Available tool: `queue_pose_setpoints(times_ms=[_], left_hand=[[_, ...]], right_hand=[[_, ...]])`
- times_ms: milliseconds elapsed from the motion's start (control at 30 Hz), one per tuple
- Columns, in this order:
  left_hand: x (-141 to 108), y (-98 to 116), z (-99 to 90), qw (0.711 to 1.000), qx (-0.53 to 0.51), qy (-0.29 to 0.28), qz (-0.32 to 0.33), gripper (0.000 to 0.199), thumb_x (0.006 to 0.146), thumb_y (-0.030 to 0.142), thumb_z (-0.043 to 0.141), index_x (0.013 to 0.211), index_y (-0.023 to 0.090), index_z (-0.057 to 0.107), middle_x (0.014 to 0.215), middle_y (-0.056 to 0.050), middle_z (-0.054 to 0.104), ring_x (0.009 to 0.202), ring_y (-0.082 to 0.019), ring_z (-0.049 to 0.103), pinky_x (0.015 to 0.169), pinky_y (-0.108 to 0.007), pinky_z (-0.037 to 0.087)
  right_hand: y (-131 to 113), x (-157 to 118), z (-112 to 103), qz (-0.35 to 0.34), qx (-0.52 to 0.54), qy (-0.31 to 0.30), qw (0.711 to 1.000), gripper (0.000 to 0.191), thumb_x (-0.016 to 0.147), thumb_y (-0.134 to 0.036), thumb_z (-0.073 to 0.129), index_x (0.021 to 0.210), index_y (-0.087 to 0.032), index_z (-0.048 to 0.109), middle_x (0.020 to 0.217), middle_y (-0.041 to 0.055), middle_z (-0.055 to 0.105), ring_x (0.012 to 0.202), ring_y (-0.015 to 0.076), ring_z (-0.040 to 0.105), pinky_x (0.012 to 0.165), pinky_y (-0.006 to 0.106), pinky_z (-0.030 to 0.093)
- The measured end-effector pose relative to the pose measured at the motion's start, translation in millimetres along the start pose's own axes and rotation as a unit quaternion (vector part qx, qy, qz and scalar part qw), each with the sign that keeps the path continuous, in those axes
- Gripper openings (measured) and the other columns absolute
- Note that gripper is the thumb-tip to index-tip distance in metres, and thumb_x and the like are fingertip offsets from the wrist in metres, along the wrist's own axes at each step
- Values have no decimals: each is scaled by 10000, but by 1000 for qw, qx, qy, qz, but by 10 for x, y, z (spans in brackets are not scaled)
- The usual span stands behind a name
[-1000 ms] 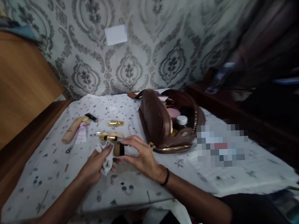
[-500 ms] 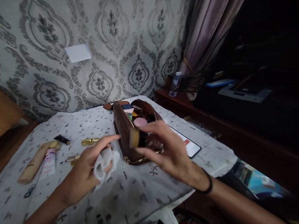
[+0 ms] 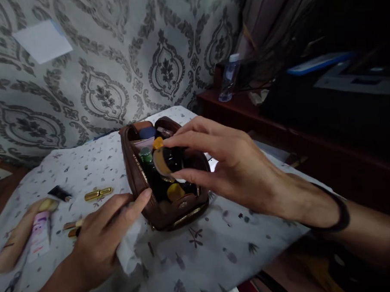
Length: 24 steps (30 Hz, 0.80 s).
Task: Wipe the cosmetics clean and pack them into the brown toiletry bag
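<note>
A small cosmetic jar (image 3: 167, 162), tan with a black lid, is pinched between the thumb and fingers of my right hand (image 3: 229, 161). It is tilted over the mouth of an unzipped brown makeup bag (image 3: 134, 176). Inside the bag are a green-topped container (image 3: 146, 155), a round yellow item (image 3: 175, 192) and other items partly covered by the jar and hand. My left hand (image 3: 103, 231) keeps a crumpled white tissue (image 3: 128, 252) under its curled fingers. Its index fingertip rests at the bag's near-left zipper edge.
On the patterned white cloth (image 3: 193, 253), to the left, lie a gold lipstick tube (image 3: 98, 193), a black tube (image 3: 59, 193), a pink-and-white tube (image 3: 40, 232) and a long beige container (image 3: 16, 244). A water bottle (image 3: 229, 77) stands on the dark red furniture behind.
My right hand has brought the jar over the bag's opening. My left hand has come against the bag's edge, still with the tissue. The view has shifted closer to the bag.
</note>
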<state>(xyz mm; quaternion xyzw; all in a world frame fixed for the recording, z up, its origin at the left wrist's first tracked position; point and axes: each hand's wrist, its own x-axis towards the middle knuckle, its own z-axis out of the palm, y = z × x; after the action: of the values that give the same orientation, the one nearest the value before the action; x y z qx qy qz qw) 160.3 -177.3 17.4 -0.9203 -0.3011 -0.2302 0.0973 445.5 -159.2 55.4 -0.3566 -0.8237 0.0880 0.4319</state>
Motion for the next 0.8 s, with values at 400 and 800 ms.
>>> queue_pose_setpoints(times_ms=[400, 800], left_hand=[[-50, 5, 98, 998, 26, 51, -14, 440, 1000, 206, 425, 1417, 291, 541, 1071, -66, 679, 881, -154, 701, 701, -212, 560], [-45, 6, 131, 999, 17, 43, -6, 577, 971, 67, 405, 1502, 293, 427, 1094, -65, 651, 935, -157, 675, 750, -218, 543]], right_hand=[[31, 329, 221, -25, 21, -266, 963, 286, 806, -16, 619, 1035, -171, 544, 971, 45, 638, 857, 176, 587, 727, 299, 450], [48, 445, 420, -21, -84, -342, 936, 207, 769, -23, 616, 929, -154, 624, 895, 49, 677, 828, 182, 602, 680, 288, 414]])
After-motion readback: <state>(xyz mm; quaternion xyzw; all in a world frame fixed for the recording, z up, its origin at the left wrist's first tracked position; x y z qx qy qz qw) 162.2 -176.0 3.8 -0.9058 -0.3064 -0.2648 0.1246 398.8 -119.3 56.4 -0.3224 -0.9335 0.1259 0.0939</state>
